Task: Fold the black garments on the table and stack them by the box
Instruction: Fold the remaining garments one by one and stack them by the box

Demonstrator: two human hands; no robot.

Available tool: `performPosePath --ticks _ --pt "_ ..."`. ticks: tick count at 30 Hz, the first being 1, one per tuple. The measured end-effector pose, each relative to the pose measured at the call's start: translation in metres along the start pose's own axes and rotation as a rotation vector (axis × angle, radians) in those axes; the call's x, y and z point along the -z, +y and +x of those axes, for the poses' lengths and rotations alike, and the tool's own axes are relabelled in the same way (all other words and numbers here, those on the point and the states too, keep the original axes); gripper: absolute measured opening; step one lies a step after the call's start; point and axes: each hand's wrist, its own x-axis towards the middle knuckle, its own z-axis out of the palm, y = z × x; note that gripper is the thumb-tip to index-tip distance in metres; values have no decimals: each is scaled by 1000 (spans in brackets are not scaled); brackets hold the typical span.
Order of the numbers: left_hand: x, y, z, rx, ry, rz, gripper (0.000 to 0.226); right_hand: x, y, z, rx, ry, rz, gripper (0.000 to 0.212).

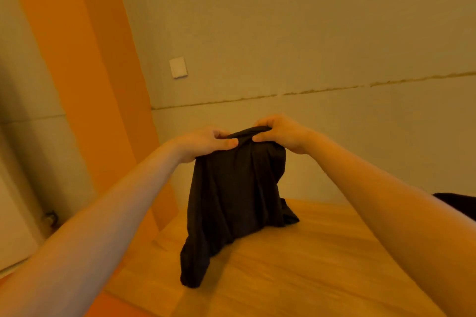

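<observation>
A black garment (231,198) hangs in the air above the wooden table (322,260), bunched at its top edge. My left hand (206,143) pinches that top edge on the left, and my right hand (280,132) grips it on the right, the two hands almost touching. The garment's lower folds trail down and rest on the table near its left edge. More black cloth (461,203) shows at the far right, partly hidden behind my right forearm. No box is in view.
The table's left edge runs close to an orange wall panel (85,85). A grey wall with a white switch plate (178,67) stands behind the table. A white door (15,213) is at the lower left.
</observation>
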Motion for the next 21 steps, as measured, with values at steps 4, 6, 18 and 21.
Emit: performPosePath --ticks 4,6,18,21 --pt "17 16 2 75 -98 1 29 31 -22 -6 8 22 -81 11" --pt "24 17 3 -7 -51 -91 25 42 -28 -13 11 62 -101 15" --pt "28 13 -3 52 -340 -255 81 107 -47 -38 10 394 108 25" --pt "42 20 -5 4 -272 -312 89 133 -52 -58 -18 470 121 24"
